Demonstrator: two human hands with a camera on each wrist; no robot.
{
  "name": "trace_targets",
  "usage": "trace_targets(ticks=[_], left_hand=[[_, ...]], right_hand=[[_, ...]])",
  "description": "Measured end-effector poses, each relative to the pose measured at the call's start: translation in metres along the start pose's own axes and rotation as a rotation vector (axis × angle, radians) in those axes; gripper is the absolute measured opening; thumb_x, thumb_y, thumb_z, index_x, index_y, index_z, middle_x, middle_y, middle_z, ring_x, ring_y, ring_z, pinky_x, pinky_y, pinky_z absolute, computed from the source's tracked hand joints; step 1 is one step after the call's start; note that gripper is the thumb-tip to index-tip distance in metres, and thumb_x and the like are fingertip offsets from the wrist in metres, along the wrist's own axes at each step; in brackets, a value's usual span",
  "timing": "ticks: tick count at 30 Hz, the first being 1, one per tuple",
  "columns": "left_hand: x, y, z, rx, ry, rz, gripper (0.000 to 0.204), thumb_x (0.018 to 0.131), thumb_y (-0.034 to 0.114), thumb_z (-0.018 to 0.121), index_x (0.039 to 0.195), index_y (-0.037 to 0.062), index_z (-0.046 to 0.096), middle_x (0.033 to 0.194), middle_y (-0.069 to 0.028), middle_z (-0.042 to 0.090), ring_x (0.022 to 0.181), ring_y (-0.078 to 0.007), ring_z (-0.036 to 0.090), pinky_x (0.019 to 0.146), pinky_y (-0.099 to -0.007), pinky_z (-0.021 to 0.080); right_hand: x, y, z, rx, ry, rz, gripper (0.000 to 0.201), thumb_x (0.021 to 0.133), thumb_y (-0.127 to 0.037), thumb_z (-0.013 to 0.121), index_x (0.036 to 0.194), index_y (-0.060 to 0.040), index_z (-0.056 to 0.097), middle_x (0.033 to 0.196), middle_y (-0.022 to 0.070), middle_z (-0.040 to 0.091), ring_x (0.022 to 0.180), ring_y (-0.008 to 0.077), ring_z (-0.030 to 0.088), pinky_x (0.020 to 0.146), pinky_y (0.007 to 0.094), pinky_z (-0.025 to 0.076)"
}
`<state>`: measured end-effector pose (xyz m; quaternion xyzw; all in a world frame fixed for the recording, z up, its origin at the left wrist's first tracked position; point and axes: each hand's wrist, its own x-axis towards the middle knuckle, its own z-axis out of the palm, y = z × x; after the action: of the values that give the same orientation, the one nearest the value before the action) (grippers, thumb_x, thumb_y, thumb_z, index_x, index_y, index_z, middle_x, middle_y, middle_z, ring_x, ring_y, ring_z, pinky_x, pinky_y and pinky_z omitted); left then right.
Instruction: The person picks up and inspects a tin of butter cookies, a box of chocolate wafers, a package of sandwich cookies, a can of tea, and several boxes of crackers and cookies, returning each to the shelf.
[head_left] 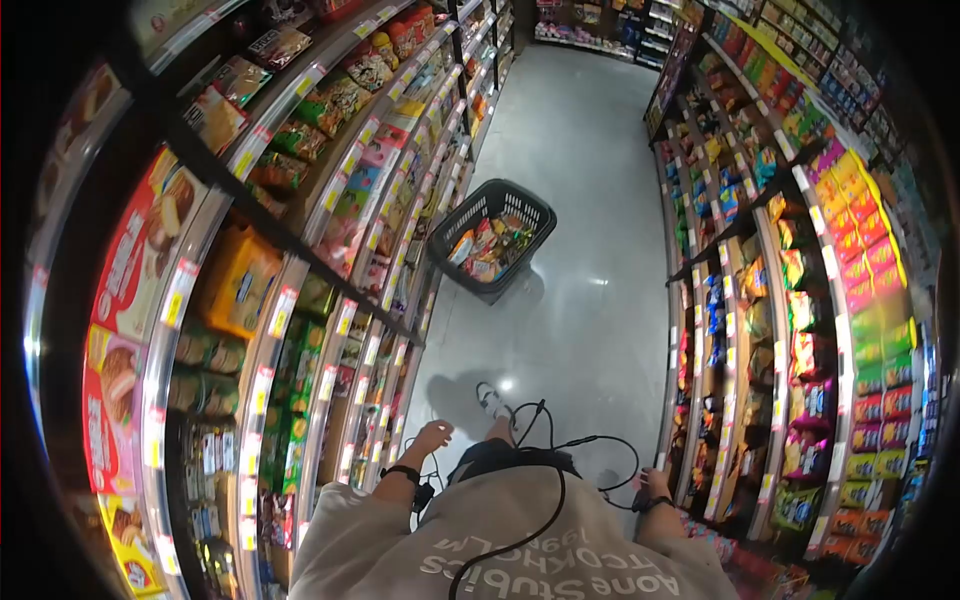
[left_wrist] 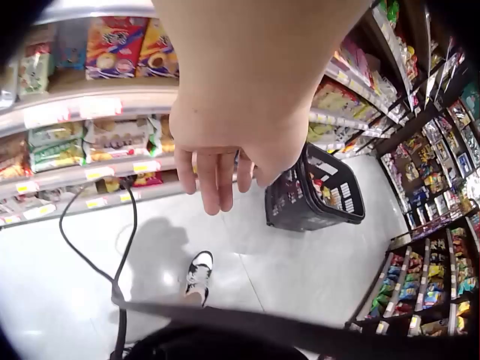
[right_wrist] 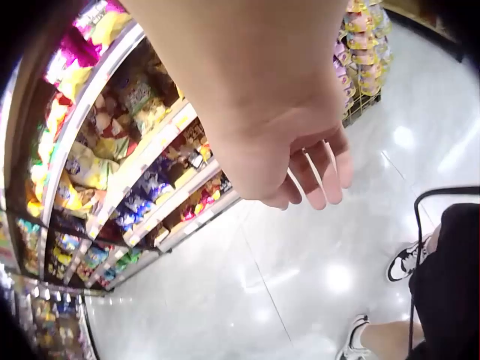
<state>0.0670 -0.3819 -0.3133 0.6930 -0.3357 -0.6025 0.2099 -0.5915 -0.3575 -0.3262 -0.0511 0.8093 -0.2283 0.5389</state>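
My left hand (head_left: pixel 433 436) hangs in the aisle beside the left shelves, its fingers loosely bent and nothing in them. In the left wrist view the same hand (left_wrist: pixel 225 161) overlaps the near side of a black shopping basket (left_wrist: pixel 300 216). That basket (head_left: pixel 478 208) stands on the floor ahead in the head view, with several colourful snack packets (head_left: pixel 497 245) inside. On the other side, my right hand (head_left: pixel 655 483) hangs near the right shelves. The right wrist view shows its fingers (right_wrist: pixel 322 176) loosely curled over the floor, holding nothing.
Snack shelves (head_left: pixel 345 195) line the left side, and more shelves (head_left: pixel 745 290) stand on the right. Grey floor (head_left: pixel 590 130) runs between them. A loose black cable (head_left: pixel 620 440) loops near my legs. A rack of hanging packets (right_wrist: pixel 364 56) stands past the right hand.
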Motion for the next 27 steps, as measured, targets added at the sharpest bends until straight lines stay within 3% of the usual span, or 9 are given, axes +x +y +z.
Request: trace_targets(ticks=[7,8,9,10,12,15,17,21,27], left_hand=[[0.106,0.06,-0.039,0.229,-0.197,0.023,0.03,0.093,0.031,0.068,0.107,0.0047,0.07,0.084,-0.0099,0.073,0.071,-0.0168,0.068,0.066,-0.0329,0.056],[0.145,0.034,-0.05,0.19,-0.181,0.024,0.028,0.093,0.03,0.068,0.107,0.0065,0.07,0.083,-0.009,0.072,0.071,-0.0162,0.068,0.067,-0.033,0.056],[0.182,-0.002,-0.067,0.092,-0.218,0.277,0.023,0.092,0.028,0.067,0.104,0.0084,0.072,0.084,-0.0082,0.072,0.074,-0.0165,0.069,0.069,-0.0329,0.056],[0.175,0.029,-0.083,0.194,-0.113,0.074,0.018,0.09,0.023,0.066,0.099,0.0089,0.073,0.086,-0.0093,0.072,0.077,-0.0168,0.069,0.071,-0.0334,0.057],[0.19,0.041,-0.104,0.452,0.111,0.068,0.017,0.091,0.021,0.067,0.096,0.0061,0.071,0.089,-0.0131,0.071,0.076,-0.0174,0.07,0.07,-0.0349,0.059],[0.196,0.098,-0.108,-0.25,0.164,-0.046,0.023,0.092,0.024,0.067,0.102,0.0037,0.069,0.089,-0.0144,0.071,0.076,-0.0184,0.07,0.073,-0.0336,0.059],[0.194,0.14,-0.101,-0.26,0.16,-0.022,0.025,0.092,0.023,0.066,0.105,0.0025,0.068,0.086,-0.0137,0.071,0.076,-0.0187,0.07,0.072,-0.0322,0.057],[0.198,0.133,-0.079,-0.058,0.102,0.05,0.027,0.094,0.03,0.062,0.108,0.0084,0.069,0.088,-0.0108,0.073,0.076,-0.0208,0.07,0.073,-0.0338,0.056],[0.176,0.08,-0.089,0.239,0.121,-0.253,0.032,0.092,0.038,0.066,0.108,0.0098,0.069,0.09,-0.0126,0.074,0.086,-0.0255,0.072,0.082,-0.0408,0.055]], right_hand=[[0.011,-0.167,0.092,-0.029,0.074,-0.081,0.025,0.093,-0.02,0.057,0.109,-0.0011,0.062,0.09,0.0116,0.068,0.071,0.0233,0.065,0.06,0.0338,0.051],[0.004,-0.188,0.109,-0.029,0.106,-0.059,0.024,0.093,-0.024,0.059,0.105,-0.0045,0.063,0.088,0.0078,0.067,0.068,0.0199,0.062,0.059,0.0319,0.048],[0.041,-0.194,0.116,-0.052,-0.048,-0.195,0.027,0.093,-0.027,0.06,0.109,-0.0057,0.063,0.091,0.0076,0.068,0.072,0.0192,0.063,0.062,0.0329,0.049],[0.029,-0.218,0.138,-0.096,-0.096,-0.23,0.027,0.094,-0.026,0.058,0.113,-0.0077,0.062,0.096,0.0073,0.069,0.078,0.0193,0.065,0.064,0.033,0.05],[-0.012,-0.283,0.187,-0.253,-0.208,-0.242,0.036,0.094,-0.02,0.055,0.127,-0.0074,0.06,0.107,0.0076,0.07,0.088,0.0206,0.067,0.072,0.0337,0.052],[-0.023,-0.364,0.256,-0.283,-0.273,-0.237,0.033,0.094,-0.016,0.052,0.124,-0.0067,0.062,0.106,0.01,0.071,0.089,0.0229,0.068,0.075,0.0369,0.054],[-0.003,-0.403,0.293,-0.246,-0.307,-0.26,0.033,0.093,-0.015,0.051,0.124,-0.0055,0.062,0.106,0.0109,0.07,0.089,0.0231,0.068,0.075,0.0372,0.055],[0.031,-0.48,0.384,-0.355,-0.364,-0.272,0.035,0.092,-0.015,0.053,0.124,-0.0049,0.062,0.104,0.0095,0.071,0.086,0.0213,0.069,0.073,0.0354,0.055],[0.12,-0.549,0.546,-0.691,-0.495,-0.28,0.032,0.088,-0.02,0.057,0.114,-0.0065,0.068,0.096,0.0081,0.072,0.078,0.0205,0.07,0.069,0.034,0.055]])
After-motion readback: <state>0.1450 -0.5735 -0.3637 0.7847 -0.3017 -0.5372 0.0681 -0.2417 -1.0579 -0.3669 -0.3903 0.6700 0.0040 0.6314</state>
